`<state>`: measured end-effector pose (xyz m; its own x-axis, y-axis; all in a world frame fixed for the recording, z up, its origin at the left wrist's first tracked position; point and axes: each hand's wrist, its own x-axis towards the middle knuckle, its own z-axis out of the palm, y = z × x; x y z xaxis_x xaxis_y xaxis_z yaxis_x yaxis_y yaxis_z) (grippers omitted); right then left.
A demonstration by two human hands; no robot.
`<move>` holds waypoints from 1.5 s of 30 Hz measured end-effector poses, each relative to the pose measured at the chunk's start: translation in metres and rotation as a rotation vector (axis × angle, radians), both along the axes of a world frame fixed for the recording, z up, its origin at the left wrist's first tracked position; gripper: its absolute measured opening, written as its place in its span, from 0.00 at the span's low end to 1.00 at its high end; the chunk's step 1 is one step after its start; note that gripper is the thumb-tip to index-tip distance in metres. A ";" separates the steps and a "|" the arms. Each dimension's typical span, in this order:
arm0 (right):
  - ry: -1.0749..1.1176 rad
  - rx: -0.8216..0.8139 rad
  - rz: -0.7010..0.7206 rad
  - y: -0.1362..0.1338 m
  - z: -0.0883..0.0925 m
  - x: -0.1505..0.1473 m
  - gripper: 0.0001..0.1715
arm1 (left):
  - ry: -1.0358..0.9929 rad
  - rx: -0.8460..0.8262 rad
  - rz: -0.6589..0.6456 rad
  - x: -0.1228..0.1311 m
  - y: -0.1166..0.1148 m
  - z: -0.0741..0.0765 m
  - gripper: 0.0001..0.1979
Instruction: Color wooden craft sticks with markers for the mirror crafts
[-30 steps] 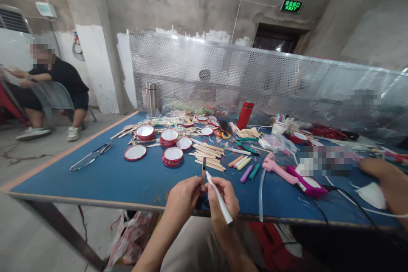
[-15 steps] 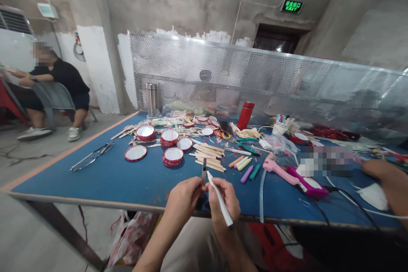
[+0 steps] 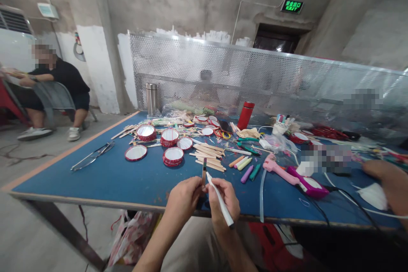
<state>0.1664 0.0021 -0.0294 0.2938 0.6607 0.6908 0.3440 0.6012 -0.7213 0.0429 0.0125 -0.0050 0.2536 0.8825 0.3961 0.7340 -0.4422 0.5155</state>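
Observation:
Just over the table's front edge, my left hand [image 3: 183, 197] is closed on a wooden craft stick [image 3: 204, 171] held upright, its top end coloured dark. My right hand [image 3: 230, 199] grips a white marker [image 3: 222, 205] slantwise, its tip up beside the stick. Whether tip and stick touch I cannot tell. Beyond my hands lies a pile of plain craft sticks [image 3: 208, 153]. Right of that are several thick coloured markers, among them a purple one [image 3: 247, 174] and a teal one [image 3: 255, 172].
Round red-rimmed pieces [image 3: 173, 157] stand left of centre, near eyeglasses [image 3: 92, 157]. A pink glue gun [image 3: 280, 170], pliers [image 3: 248, 146] and a red bottle [image 3: 246, 115] are to the right. Another person's arm [image 3: 387, 182] rests at the right edge. A perforated metal screen [image 3: 191, 63] runs behind.
Both hands stay in nearly the same place with the stick and the marker. The marker's tip has shifted very slightly.

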 end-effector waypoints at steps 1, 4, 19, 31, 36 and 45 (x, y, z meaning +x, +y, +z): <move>0.002 -0.005 -0.006 0.000 0.001 0.000 0.07 | 0.000 0.004 0.000 0.000 0.000 0.000 0.10; -0.005 0.003 -0.030 0.001 0.002 -0.001 0.07 | 0.002 0.010 0.002 0.000 0.000 0.000 0.11; -0.032 -0.011 -0.003 0.002 -0.004 0.001 0.08 | 0.008 -0.014 0.006 0.000 0.000 0.000 0.10; 0.004 0.016 0.014 -0.004 0.007 -0.001 0.08 | -0.017 -0.009 0.006 0.000 0.000 0.002 0.10; -0.047 0.009 0.027 -0.003 0.006 0.001 0.07 | 0.020 -0.027 0.010 -0.001 0.000 0.001 0.11; -0.050 -0.026 0.018 -0.001 -0.002 0.002 0.08 | 0.029 -0.037 0.007 0.000 0.001 0.000 0.11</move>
<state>0.1681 0.0015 -0.0311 0.2474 0.6832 0.6870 0.3697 0.5888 -0.7187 0.0431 0.0133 -0.0049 0.2580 0.8984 0.3554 0.7520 -0.4177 0.5100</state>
